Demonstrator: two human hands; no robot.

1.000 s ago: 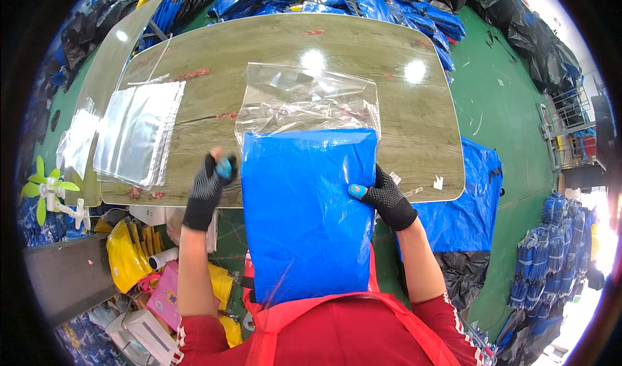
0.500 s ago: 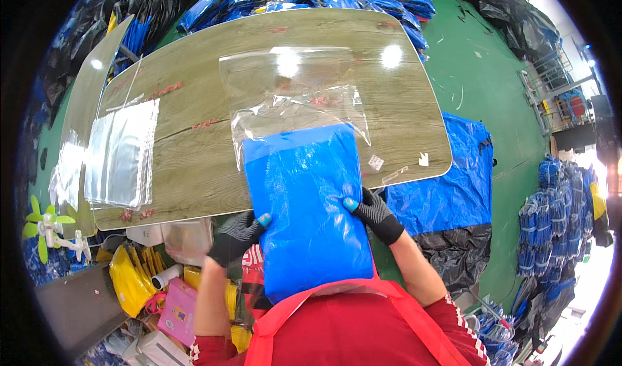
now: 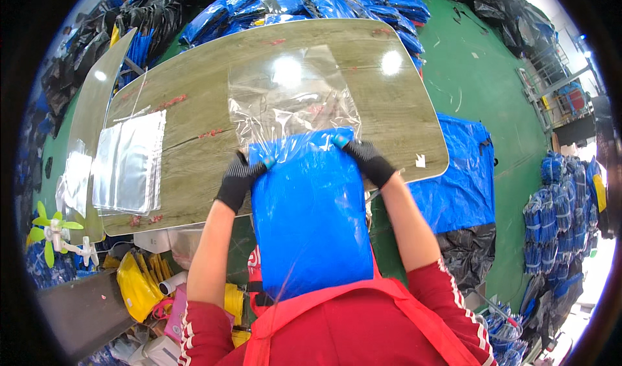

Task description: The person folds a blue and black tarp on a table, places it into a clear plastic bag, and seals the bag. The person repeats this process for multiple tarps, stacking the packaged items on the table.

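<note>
At the near bench (image 3: pixel 194 191) edge: both gloved grips shut on a folded blue garment (image 3: pixel 311 217), left hand (image 3: pixel 238 179) and right hand (image 3: pixel 364 159) at its top corners, feeding it into the clear plastic bag (image 3: pixel 291 100). Next, likely: pushing straight, keeping the mouth open.

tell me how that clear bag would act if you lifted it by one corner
The clear bag would probably droop: it lies wrinkled and limp on the table. It looks thin and light, and its glare suggests a slick film. The blue item gripped by both hands may anchor it.
</note>
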